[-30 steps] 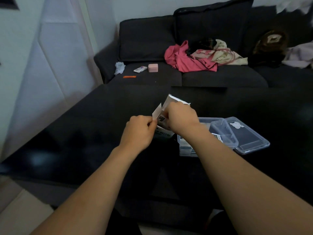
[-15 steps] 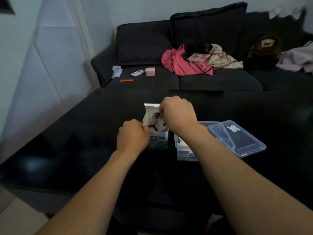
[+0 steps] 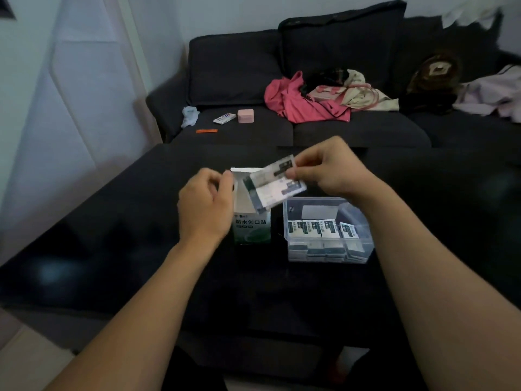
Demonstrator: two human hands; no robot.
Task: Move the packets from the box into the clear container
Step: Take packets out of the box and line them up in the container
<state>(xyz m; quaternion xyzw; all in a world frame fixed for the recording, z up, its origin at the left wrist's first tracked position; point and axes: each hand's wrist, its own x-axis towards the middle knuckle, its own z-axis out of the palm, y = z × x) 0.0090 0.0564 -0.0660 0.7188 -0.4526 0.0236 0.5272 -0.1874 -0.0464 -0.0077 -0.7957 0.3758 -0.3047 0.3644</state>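
A small stack of flat white paper packets with dark printed panels (image 3: 275, 186) is held in the air, tilted, above the open top of a small white and green cardboard box (image 3: 251, 221) and just left of a clear plastic rectangular container (image 3: 328, 230). The right hand (image 3: 328, 167) pinches the packets at their upper right edge between thumb and fingers. The left hand (image 3: 205, 204) grips the left side of the box, fingers curled round its raised top flap, keeping the box upright on the glossy black bench (image 3: 118, 235).

The box bears printed characters on its front and stands just beside the container, with a narrow gap between them. Inside the container a row of more white packets with dark labels (image 3: 322, 228) stands on edge along the near side (more lie beneath them, seen dimly through the front wall).

Both bare forearms reach in from the bottom of the view. Beyond the bench stands a dark grey fabric sofa (image 3: 310, 80). On its seat lie a crumpled pink garment (image 3: 293, 100), a small pink square case (image 3: 245, 116), a small white printed carton (image 3: 224, 119) and a thin orange strip (image 3: 206, 131).
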